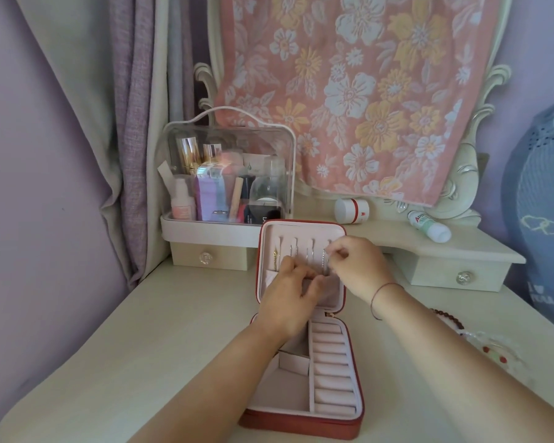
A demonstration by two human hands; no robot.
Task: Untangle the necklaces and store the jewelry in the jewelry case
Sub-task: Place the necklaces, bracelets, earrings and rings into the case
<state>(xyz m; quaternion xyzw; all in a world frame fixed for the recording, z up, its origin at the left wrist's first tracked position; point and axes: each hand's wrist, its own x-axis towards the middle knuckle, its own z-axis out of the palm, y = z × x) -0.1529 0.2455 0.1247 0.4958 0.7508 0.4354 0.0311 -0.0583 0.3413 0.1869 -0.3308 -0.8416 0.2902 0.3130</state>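
A red jewelry case lies open on the dressing table, its lid standing upright. Several necklaces hang from the hooks inside the lid, among them a gold one at the left and a silver chain at the right. My left hand is at the lid's elastic pocket, its fingers curled at the pocket's edge. My right hand pinches the silver chain near the rightmost hook. The case's base shows pale pink ring rolls and compartments with nothing visible in them.
A clear cosmetics organizer stands behind the case to the left. A white jar and a green-white tube lie on the raised shelf. Beaded bracelets lie on the table at the right. A floral towel covers the mirror.
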